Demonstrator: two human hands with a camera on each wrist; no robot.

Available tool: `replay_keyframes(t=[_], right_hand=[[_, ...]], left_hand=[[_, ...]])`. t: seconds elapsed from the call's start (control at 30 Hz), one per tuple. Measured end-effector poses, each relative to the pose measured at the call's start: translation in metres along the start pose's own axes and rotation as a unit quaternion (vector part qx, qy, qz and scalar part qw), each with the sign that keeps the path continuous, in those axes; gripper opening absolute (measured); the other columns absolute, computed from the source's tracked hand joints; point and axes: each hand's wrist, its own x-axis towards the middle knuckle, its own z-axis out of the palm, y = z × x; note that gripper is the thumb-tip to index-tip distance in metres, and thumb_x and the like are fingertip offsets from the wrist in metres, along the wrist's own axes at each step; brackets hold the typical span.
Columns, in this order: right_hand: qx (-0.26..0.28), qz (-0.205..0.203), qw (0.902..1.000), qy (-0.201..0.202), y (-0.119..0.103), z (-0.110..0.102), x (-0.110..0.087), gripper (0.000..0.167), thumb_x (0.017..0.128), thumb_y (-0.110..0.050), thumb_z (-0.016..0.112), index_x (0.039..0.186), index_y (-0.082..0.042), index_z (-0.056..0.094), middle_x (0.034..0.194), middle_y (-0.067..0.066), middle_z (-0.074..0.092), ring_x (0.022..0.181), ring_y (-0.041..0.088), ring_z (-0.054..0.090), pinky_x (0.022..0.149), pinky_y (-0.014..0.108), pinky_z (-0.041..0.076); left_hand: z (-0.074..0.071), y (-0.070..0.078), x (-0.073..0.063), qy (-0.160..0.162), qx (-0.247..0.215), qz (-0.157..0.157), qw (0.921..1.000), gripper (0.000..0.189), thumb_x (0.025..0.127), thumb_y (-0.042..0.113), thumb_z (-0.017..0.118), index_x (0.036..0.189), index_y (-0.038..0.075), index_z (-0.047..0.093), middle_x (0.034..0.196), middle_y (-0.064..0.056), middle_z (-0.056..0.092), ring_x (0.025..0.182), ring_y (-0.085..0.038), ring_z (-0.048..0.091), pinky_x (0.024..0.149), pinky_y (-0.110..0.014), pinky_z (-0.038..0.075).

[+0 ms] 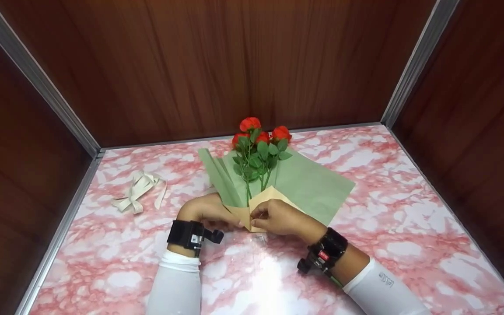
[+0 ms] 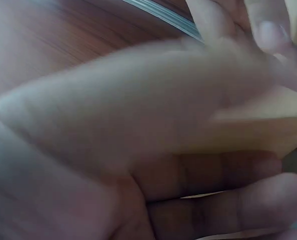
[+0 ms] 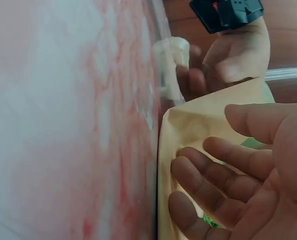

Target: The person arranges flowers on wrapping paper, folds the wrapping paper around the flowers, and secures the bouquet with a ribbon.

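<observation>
Several red roses (image 1: 250,124) with green leaves and stems lie on a sheet of wrapping paper (image 1: 315,181), green on one side and tan on the other. Its lower part is folded up over the stems, tan side showing. At the fold's left side, my left hand (image 1: 210,209) holds the paper between thumb and fingers; the tan paper (image 2: 258,127) shows between them in the left wrist view. My right hand (image 1: 285,217) touches the fold from the right. In the right wrist view its fingers (image 3: 188,172) are loosely bent against the tan paper, thumb apart.
A loose bundle of cream ribbon (image 1: 140,190) lies on the left of the pink-and-white marbled table (image 1: 392,245). Dark wood panels (image 1: 217,65) with metal edge strips close off the back and both sides. The roses' heads lie near the back panel.
</observation>
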Motion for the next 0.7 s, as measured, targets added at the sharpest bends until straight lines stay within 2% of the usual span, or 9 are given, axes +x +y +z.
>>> replay_keyframes(t=[0.03, 0.13, 0.23, 0.33, 0.43, 0.53, 0.7], right_hand=[[-0.009, -0.004, 0.9999, -0.004, 0.0, 0.0, 0.0, 0.018, 0.105, -0.02, 0.079, 0.117, -0.01, 0.087, 0.112, 0.004, 0.085, 0.101, 0.016, 0.076, 0.094, 0.038, 0.064], [-0.049, -0.027, 0.9981, -0.026, 0.002, -0.001, -0.002, 0.024, 0.103, -0.019, 0.081, 0.125, -0.012, 0.086, 0.119, 0.004, 0.08, 0.106, 0.018, 0.073, 0.097, 0.039, 0.063], [-0.103, -0.055, 0.992, -0.049, 0.003, -0.002, -0.004, 0.034, 0.1, -0.02, 0.083, 0.134, -0.015, 0.084, 0.127, 0.004, 0.073, 0.116, 0.02, 0.069, 0.105, 0.041, 0.061], [-0.148, -0.068, 0.9846, -0.064, 0.003, -0.003, -0.006, 0.041, 0.1, -0.025, 0.085, 0.141, -0.02, 0.081, 0.133, 0.003, 0.069, 0.121, 0.019, 0.067, 0.11, 0.042, 0.06], [-0.173, -0.066, 0.9806, -0.065, 0.003, -0.004, -0.008, 0.046, 0.101, -0.027, 0.084, 0.146, -0.023, 0.078, 0.132, 0.003, 0.068, 0.119, 0.019, 0.065, 0.107, 0.042, 0.06], [-0.184, -0.06, 0.9796, -0.055, 0.002, -0.004, -0.009, 0.05, 0.1, -0.025, 0.085, 0.149, -0.022, 0.075, 0.135, 0.004, 0.068, 0.123, 0.022, 0.065, 0.108, 0.043, 0.06], [-0.19, -0.076, 0.9785, -0.026, 0.002, -0.003, -0.005, 0.046, 0.097, -0.023, 0.087, 0.14, -0.014, 0.076, 0.155, 0.006, 0.065, 0.143, 0.031, 0.063, 0.12, 0.049, 0.056]], left_hand=[[0.0, 0.0, -0.001, -0.002, -0.011, -0.007, 0.9999, 0.023, 0.09, 0.027, 0.094, 0.096, 0.015, 0.076, 0.073, -0.001, 0.069, 0.06, -0.012, 0.058, 0.055, -0.027, 0.049], [-0.003, -0.001, -0.002, 0.01, -0.002, 0.004, 0.9999, 0.032, 0.096, 0.04, 0.09, 0.108, 0.013, 0.077, 0.077, -0.003, 0.071, 0.064, -0.014, 0.065, 0.059, -0.029, 0.054], [-0.009, -0.001, -0.006, 0.022, 0.024, 0.021, 0.9992, 0.037, 0.1, 0.041, 0.086, 0.117, 0.01, 0.076, 0.076, -0.003, 0.073, 0.063, -0.016, 0.068, 0.057, -0.03, 0.055], [-0.018, -0.002, -0.012, 0.037, 0.048, 0.021, 0.998, 0.034, 0.099, 0.038, 0.084, 0.113, 0.008, 0.076, 0.07, -0.003, 0.074, 0.058, -0.016, 0.069, 0.05, -0.03, 0.049], [-0.024, -0.002, -0.018, 0.049, 0.051, 0.028, 0.9971, 0.025, 0.097, 0.028, 0.082, 0.109, 0.007, 0.076, 0.068, -0.002, 0.072, 0.057, -0.016, 0.067, 0.05, -0.03, 0.048], [-0.026, -0.001, -0.021, 0.059, 0.056, 0.042, 0.9958, 0.021, 0.095, 0.021, 0.08, 0.109, 0.007, 0.075, 0.066, -0.002, 0.07, 0.058, -0.018, 0.067, 0.053, -0.032, 0.051], [-0.025, 0.0, -0.019, 0.055, 0.051, 0.044, 0.9962, 0.015, 0.095, 0.02, 0.079, 0.103, 0.008, 0.076, 0.066, 0.0, 0.069, 0.058, -0.018, 0.064, 0.053, -0.032, 0.049]])
